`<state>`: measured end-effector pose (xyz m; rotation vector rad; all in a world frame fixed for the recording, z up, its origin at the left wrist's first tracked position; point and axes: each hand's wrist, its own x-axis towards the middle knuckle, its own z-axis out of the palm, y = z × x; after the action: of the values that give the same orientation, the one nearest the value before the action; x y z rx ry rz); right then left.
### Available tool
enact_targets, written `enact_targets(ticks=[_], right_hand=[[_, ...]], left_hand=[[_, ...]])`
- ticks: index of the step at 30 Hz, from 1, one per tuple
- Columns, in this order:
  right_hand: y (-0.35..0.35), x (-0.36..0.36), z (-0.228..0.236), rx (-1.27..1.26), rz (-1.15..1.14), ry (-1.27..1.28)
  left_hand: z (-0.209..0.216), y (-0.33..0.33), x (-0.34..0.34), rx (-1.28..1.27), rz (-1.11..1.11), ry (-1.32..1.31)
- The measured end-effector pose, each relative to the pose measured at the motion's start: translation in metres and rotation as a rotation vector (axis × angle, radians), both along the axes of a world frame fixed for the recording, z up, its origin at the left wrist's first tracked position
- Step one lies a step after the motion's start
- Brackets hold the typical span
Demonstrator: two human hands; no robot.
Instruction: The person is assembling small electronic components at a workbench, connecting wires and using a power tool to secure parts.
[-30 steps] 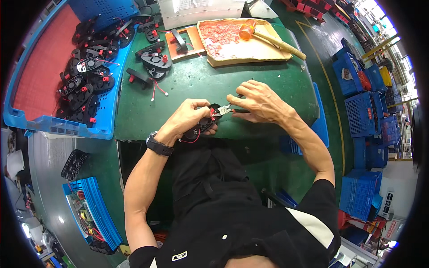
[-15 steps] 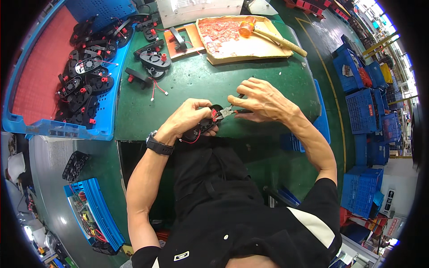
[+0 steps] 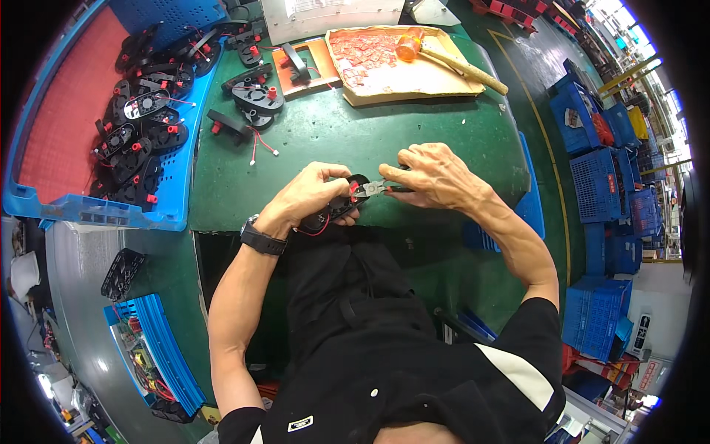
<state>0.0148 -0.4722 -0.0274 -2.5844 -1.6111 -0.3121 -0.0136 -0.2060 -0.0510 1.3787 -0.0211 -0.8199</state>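
My left hand [image 3: 319, 194] is closed around a black plastic housing [image 3: 316, 221] with a red part and thin red wires, held at the near edge of the green table. My right hand [image 3: 431, 177] grips a pair of pliers [image 3: 375, 188] with dark handles. The jaws point left and reach the red part [image 3: 354, 189] on the housing. Whether the jaws are clamped on it is too small to tell. My fingers partly cover both the housing and the handles.
A blue crate [image 3: 171, 211] full of similar black housings [image 3: 148, 105] stands at the left. More housings [image 3: 255, 98] lie on the table [image 3: 444, 126] beside an orange tray [image 3: 296, 87]. A cardboard tray [image 3: 414, 92] holds small red packets and a mallet [image 3: 462, 68] at the back.
My right hand has come slightly nearer and its fingers have drawn closer together around the pliers' handles. The pliers have turned slightly at the red part. My left hand stays nearly still.
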Motion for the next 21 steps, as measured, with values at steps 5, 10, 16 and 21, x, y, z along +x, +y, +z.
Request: enact_targets(ticks=[5,10,16,21], right_hand=[[-0.001,0.001,-0.001,0.053,0.022,-0.013],[-0.014,0.01,0.003,0.267,-0.123,0.005],[-0.034,0.025,-0.036,0.223,-0.364,0.044],[0.013,0.05,0.026,0.67,-0.274,0.231]], left_hand=[[0.001,-0.001,0.001,0.013,-0.02,-0.005],[0.002,0.002,-0.001,-0.015,0.009,0.007],[0.001,-0.002,-0.001,-0.071,0.044,0.046],[-0.005,0.002,0.003,-0.102,0.012,0.046]])
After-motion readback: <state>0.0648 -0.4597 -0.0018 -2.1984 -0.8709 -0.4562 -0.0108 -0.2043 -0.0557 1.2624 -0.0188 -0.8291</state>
